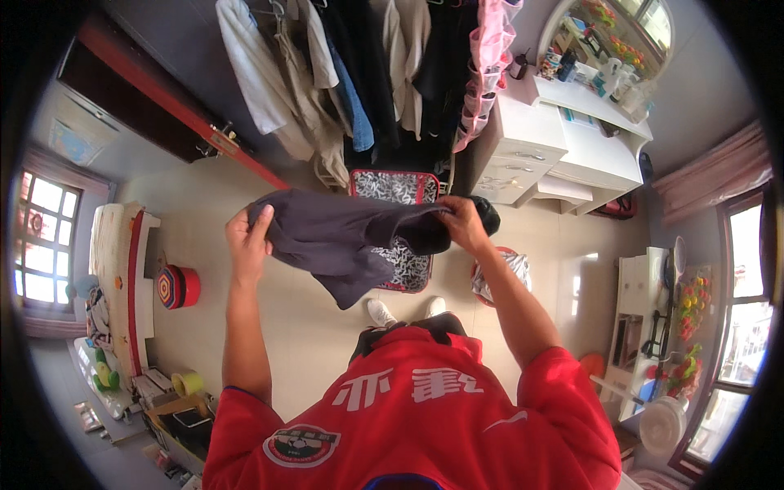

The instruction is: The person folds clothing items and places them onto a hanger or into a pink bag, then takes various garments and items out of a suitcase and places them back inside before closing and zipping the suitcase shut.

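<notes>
A dark grey cloth garment (324,229) is stretched out in the air between my two hands. My left hand (250,236) grips its left end, thumb on top. At the other end, my right hand (462,222) is closed on the edge of an opening in the cloth. Below the garment an open suitcase (409,269) with a black-and-white patterned lining and red rim lies on the floor, partly hidden by the cloth. A black object (487,215) shows just beyond my right hand; I cannot tell what it is.
Clothes (361,73) hang on a rack ahead, beside a pink hanging organizer (484,79). A white dressing table (588,147) with a mirror stands at the right. A basin (490,300) holding grey cloth is on the floor. A red stool (188,286) and an open door (159,92) are at left.
</notes>
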Action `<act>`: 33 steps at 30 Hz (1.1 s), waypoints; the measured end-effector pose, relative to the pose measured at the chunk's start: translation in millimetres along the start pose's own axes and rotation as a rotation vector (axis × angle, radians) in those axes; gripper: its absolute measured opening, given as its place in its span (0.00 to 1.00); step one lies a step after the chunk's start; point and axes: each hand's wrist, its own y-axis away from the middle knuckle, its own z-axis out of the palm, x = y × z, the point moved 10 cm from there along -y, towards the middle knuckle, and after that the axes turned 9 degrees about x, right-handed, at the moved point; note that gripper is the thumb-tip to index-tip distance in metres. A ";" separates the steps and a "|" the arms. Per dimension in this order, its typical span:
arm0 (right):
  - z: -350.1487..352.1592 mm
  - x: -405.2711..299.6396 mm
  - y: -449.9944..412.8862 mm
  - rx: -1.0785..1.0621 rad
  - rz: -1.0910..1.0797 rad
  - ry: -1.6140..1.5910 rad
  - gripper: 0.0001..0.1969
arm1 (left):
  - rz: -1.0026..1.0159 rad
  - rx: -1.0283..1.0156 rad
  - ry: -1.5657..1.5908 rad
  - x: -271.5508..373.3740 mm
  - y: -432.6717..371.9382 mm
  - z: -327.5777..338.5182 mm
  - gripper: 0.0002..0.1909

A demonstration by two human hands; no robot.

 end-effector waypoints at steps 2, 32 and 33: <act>-18.4 -36.8 -8.3 0.011 0.035 -0.156 0.05 | 0.045 0.052 -0.107 1.5 -9.3 -10.9 0.11; 143.4 -154.6 -12.4 -0.352 -0.212 0.360 0.14 | -0.087 -0.425 0.029 -157.0 57.3 57.1 0.28; 154.2 -158.0 -12.1 -0.370 -0.231 0.392 0.15 | -0.068 -0.439 -0.005 -153.3 60.1 65.0 0.29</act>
